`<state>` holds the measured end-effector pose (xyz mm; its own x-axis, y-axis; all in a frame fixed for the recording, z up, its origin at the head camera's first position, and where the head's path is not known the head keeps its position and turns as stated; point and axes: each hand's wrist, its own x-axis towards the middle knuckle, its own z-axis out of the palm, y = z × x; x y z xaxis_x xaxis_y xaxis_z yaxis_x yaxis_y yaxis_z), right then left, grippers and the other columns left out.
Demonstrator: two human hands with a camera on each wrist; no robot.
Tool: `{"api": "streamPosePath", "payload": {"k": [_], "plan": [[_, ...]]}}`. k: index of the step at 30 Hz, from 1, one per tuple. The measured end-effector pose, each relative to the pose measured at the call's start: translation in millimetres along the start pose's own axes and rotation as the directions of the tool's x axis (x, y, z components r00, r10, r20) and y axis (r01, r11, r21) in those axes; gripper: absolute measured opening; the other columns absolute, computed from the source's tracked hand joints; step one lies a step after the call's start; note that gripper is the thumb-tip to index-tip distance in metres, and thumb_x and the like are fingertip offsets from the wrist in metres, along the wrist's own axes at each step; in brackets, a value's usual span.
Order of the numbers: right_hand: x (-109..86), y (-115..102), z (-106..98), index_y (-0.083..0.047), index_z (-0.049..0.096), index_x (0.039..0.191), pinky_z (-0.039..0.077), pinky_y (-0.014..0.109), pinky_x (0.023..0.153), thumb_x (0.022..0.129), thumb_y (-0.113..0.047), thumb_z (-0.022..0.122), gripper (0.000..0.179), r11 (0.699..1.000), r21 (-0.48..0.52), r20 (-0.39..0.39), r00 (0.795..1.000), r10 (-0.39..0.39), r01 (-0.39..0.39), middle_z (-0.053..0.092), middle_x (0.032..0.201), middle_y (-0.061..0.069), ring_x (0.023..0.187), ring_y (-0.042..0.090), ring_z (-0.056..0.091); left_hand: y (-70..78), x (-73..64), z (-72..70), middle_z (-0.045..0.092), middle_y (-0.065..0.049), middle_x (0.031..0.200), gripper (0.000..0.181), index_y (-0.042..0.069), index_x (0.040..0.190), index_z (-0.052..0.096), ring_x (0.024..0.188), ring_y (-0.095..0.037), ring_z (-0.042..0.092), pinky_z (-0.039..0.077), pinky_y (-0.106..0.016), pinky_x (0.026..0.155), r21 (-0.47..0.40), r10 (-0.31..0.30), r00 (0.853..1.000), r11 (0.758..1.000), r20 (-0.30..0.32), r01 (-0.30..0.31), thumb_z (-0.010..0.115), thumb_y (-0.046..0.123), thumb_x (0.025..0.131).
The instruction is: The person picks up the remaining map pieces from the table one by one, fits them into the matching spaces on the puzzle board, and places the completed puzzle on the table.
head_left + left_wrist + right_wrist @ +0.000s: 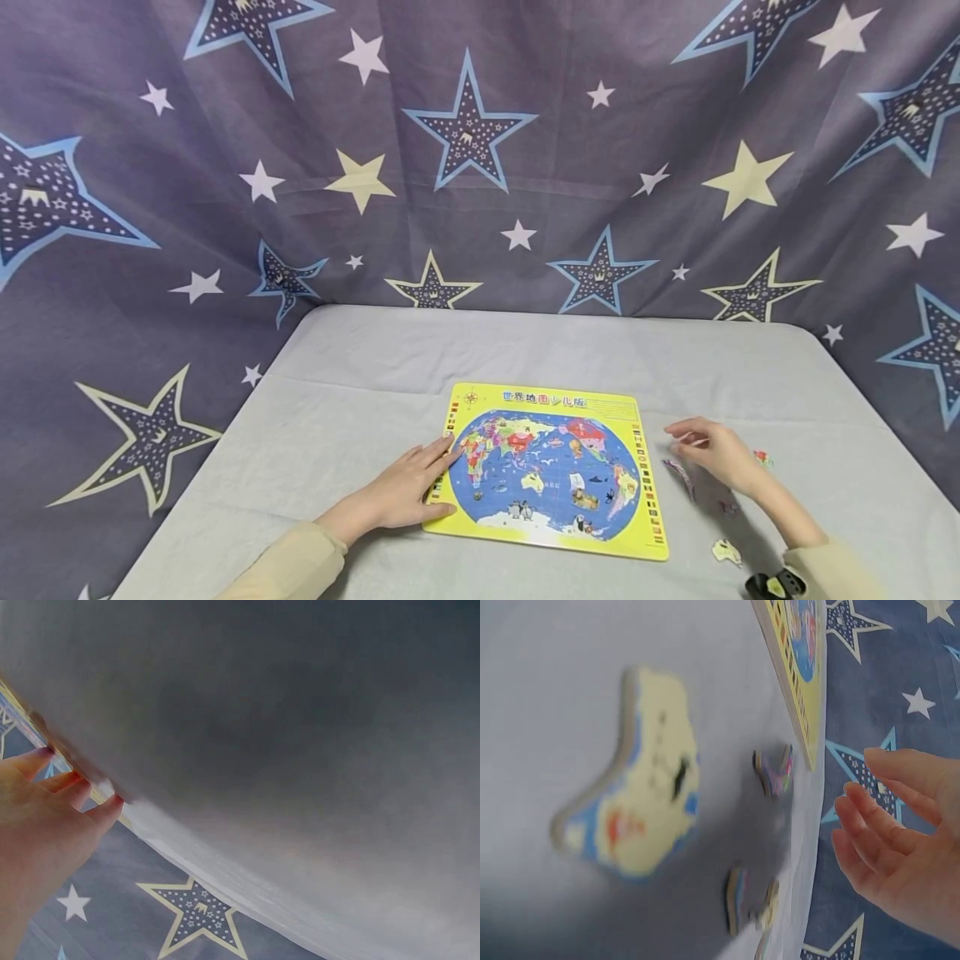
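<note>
A yellow-bordered world map puzzle board (652, 546) lies flat on the table. My left hand (408, 487) rests on its left border with the fingers spread. In the left wrist view, the left hand's fingertips (112, 806) are right at the board's edge. My right hand (712, 450) hovers right of the board, fingers loosely bent, nothing between them. Near it lie loose puzzle pieces: a purple strip (681, 477), a pinkish piece (729, 507), a red-green piece (763, 457) and a cream piece (726, 552). That cream piece (656, 780) looms large and blurred in the right wrist view.
A pale grey cloth covers the table (360, 358). Behind it and at the sides hangs a dark curtain (495, 225) with stars. A black wristband (776, 586) sits near the right sleeve.
</note>
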<state>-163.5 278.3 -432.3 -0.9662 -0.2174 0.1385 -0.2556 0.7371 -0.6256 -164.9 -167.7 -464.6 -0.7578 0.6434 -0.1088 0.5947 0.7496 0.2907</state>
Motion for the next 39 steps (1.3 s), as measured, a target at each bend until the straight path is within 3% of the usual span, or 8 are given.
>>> {"api": "streamPosePath", "payload": {"k": [4, 13, 32, 39], "plan": [[-4.1, 5.0, -7.8, 0.002, 0.063, 0.101, 0.049, 0.024, 0.065, 0.080, -0.006, 0.062, 0.022, 1.000, -0.009, -0.006, 1.000, 0.024, -0.024, 0.062, 0.096, 0.015, 0.079, 0.022, 0.059, 0.3, 0.0, 0.3, 0.015, -0.009, 0.147, 0.077, 0.010, 0.141, 0.025, 0.133, -0.022, 0.016, 0.018, -0.043, 0.106, -0.003, -0.002, 1.000, 1.000, 0.006, 0.002, 0.047, 0.056, 0.083], [-14.7, 19.7, -20.5, 0.005, 0.063, 0.098, 0.049, 0.022, 0.062, 0.078, -0.001, 0.063, 0.021, 1.000, -0.002, -0.057, 0.998, -0.010, 0.010, 0.062, 0.093, 0.019, 0.072, -0.001, 0.054, 1.3, 0.0, 0.1, 0.015, -0.009, 0.147, 0.076, 0.010, 0.140, 0.025, 0.133, -0.022, 0.016, 0.018, -0.043, 0.106, -0.006, -0.009, 1.000, 1.000, 0.015, 0.009, 0.046, 0.055, 0.083], [-36.5, 45.5, -34.2, 0.008, 0.063, 0.093, 0.048, 0.019, 0.058, 0.074, 0.004, 0.064, 0.020, 0.999, -0.052, -0.135, 0.991, -0.016, 0.009, 0.063, 0.087, 0.021, 0.069, -0.008, 0.051, 0.3, -1.0, 0.5, 0.016, -0.010, 0.147, 0.077, 0.010, 0.141, 0.025, 0.133, -0.022, 0.016, 0.018, -0.044, 0.106, -0.006, -0.004, 1.000, 1.000, 0.013, 0.004, 0.045, 0.056, 0.083], [-41.9, 51.0, -33.9, 0.011, 0.061, 0.095, 0.047, 0.020, 0.052, 0.075, 0.002, 0.064, 0.022, 0.996, -0.044, -0.085, 0.994, 0.074, -0.078, 0.063, 0.082, 0.018, 0.066, -0.004, 0.053, 0.6, -1.3, 0.3, 0.016, -0.010, 0.147, 0.076, 0.010, 0.140, 0.025, 0.133, -0.023, 0.016, 0.018, -0.044, 0.106, -0.008, -0.002, 1.000, 1.000, 0.013, 0.002, 0.046, 0.056, 0.083]]}}
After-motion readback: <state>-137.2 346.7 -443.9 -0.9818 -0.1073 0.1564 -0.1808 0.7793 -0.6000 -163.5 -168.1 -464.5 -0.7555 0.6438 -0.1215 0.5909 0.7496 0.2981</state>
